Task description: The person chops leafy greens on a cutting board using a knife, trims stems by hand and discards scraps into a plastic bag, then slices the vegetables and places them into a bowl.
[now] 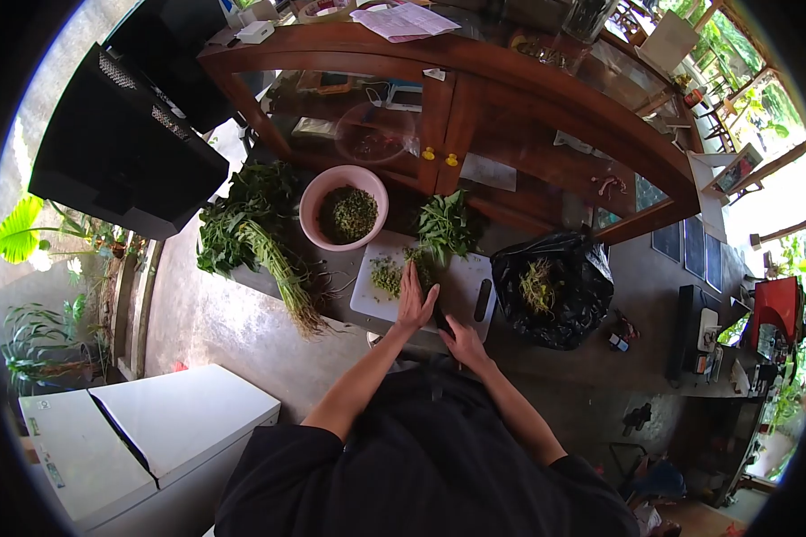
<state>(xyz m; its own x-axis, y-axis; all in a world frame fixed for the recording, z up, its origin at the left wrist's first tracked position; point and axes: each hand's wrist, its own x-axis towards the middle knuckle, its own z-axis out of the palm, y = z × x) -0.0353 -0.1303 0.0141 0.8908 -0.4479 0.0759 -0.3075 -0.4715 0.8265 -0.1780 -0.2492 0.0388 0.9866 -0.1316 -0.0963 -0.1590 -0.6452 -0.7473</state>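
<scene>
My left hand (414, 302) lies with its fingers stretched out over the white cutting board (372, 304), against a small pile of chopped greens (387, 277). My right hand (464, 345) is closed round a knife (441, 319) at the board's near edge; its dark blade shows only in part. More cut greens (416, 258) lie just beyond my left fingertips. At the board's far side rests a bunch of leafy greens (446, 222). A pink bowl (308, 213) holding chopped greens stands beyond the board, to the left.
Long-stemmed greens (273, 259) with roots lie on the left. On the right, a black plastic bag (573, 309) holds stem and root scraps (537, 286). Behind stands a wooden glass-door cabinet (439, 89). A white refrigerator (188, 403) is at the lower left.
</scene>
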